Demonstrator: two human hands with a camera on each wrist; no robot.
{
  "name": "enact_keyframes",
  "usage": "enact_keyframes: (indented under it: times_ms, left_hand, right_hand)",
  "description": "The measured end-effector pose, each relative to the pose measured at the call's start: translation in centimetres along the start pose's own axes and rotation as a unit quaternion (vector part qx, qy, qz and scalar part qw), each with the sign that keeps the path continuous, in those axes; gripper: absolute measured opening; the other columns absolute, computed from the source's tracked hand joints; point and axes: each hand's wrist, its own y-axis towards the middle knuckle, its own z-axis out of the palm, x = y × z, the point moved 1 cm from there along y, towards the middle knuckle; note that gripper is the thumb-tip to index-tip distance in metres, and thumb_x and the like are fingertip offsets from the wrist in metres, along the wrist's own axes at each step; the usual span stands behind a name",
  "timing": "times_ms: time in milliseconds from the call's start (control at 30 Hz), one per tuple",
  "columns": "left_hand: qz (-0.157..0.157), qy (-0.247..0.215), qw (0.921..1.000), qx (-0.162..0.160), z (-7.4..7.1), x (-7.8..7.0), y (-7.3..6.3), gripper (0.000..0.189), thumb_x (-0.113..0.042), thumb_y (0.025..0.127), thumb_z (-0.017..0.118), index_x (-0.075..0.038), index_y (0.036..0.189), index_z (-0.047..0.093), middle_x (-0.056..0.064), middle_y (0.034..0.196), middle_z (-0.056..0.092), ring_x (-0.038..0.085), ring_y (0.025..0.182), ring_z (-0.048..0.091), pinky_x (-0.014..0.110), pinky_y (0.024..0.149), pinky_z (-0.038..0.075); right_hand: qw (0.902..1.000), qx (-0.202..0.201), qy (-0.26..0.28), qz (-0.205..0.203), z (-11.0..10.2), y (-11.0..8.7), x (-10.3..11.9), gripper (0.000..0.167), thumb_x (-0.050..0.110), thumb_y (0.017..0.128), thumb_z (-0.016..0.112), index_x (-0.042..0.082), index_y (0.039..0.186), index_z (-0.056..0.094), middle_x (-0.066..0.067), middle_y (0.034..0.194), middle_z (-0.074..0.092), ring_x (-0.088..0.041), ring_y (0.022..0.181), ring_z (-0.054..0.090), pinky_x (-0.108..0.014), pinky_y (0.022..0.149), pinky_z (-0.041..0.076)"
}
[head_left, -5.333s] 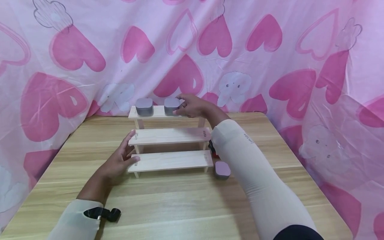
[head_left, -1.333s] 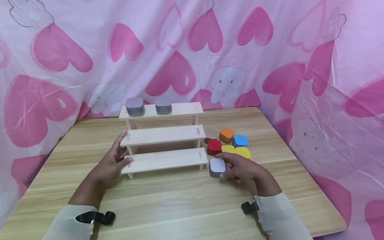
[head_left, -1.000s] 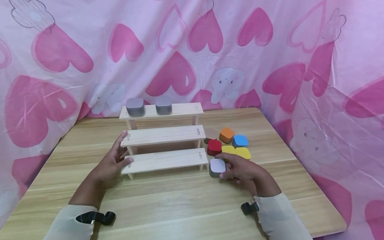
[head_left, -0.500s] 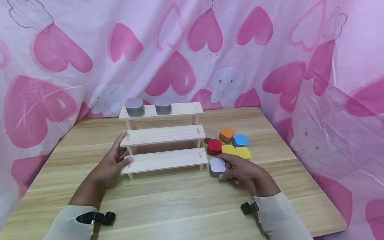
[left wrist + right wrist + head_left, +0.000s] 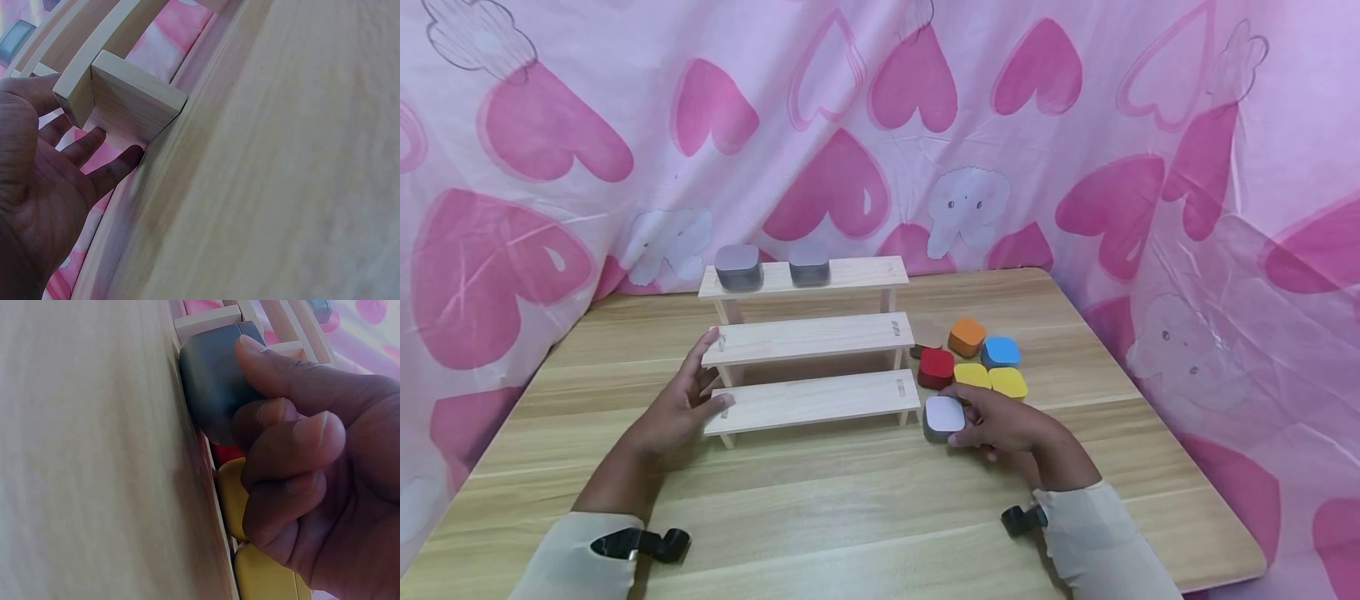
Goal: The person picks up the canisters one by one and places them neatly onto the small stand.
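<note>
A three-step wooden stand (image 5: 811,403) stands mid-table with two grey rounded blocks, a left one (image 5: 738,267) and a right one (image 5: 808,264), on its top step. My left hand (image 5: 673,408) is at the stand's left end, its thumb on the lowest step and its other fingers spread loosely beside the end, as the left wrist view shows (image 5: 56,169). Beside the stand's front right corner, my right hand (image 5: 1006,423) pinches a third grey block (image 5: 943,418) between thumb and fingers. In the right wrist view this block (image 5: 215,378) appears down at the tabletop.
Behind the right hand lie loose blocks: red (image 5: 936,368), orange (image 5: 966,337), blue (image 5: 1001,352), two yellow, the right one (image 5: 1008,382) partly covered, and a brown one (image 5: 927,335) half hidden by the stand. A pink heart-patterned cloth (image 5: 842,100) hangs behind the wooden table (image 5: 820,517).
Some seconds ago my right hand held the right grey block on the top step. It let go and came down to the third grey block. Over the last second both hands stay still.
</note>
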Motion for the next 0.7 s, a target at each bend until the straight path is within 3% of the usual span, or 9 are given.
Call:
enact_keyframes:
  times_ms: [300,533,700]
  left_hand:
    - [-0.002,0.007,1.0000,-0.002,-0.01,0.09,0.03,0.105,-0.007,0.108,0.067,-0.043,0.175,-0.007,0.023,0.184,-0.003,0.065,0.161,0.015,0.004,0.106,0.042]
    - [0.001,0.009,1.0000,-0.003,0.00,0.19,0.01,0.106,-0.007,0.108,0.067,-0.042,0.175,-0.008,0.025,0.183,-0.001,0.066,0.161,0.017,0.004,0.106,0.041]
    - [0.002,0.011,0.9999,-0.004,-0.04,0.13,0.02,0.106,-0.007,0.108,0.067,-0.039,0.175,-0.008,0.026,0.183,0.002,0.066,0.160,0.018,0.004,0.106,0.042]
  right_hand:
    - [0.9999,-0.008,0.007,0.003,-0.21,-0.02,-0.14,0.064,0.016,0.093,0.088,0.020,0.149,0.057,-0.011,0.090,0.060,-0.020,0.059,0.058,-0.028,0.054,0.052]
    - [0.9992,-0.015,0.003,-0.037,-0.50,-0.10,-0.40,0.059,0.018,0.093,0.089,0.019,0.145,0.060,-0.010,0.085,0.062,-0.021,0.058,0.059,-0.030,0.054,0.055]
    - [0.9976,-0.023,0.038,-0.053,-0.81,-0.29,-0.30,0.063,0.017,0.093,0.088,0.018,0.149,0.059,-0.009,0.088,0.069,-0.023,0.067,0.062,-0.028,0.054,0.053]
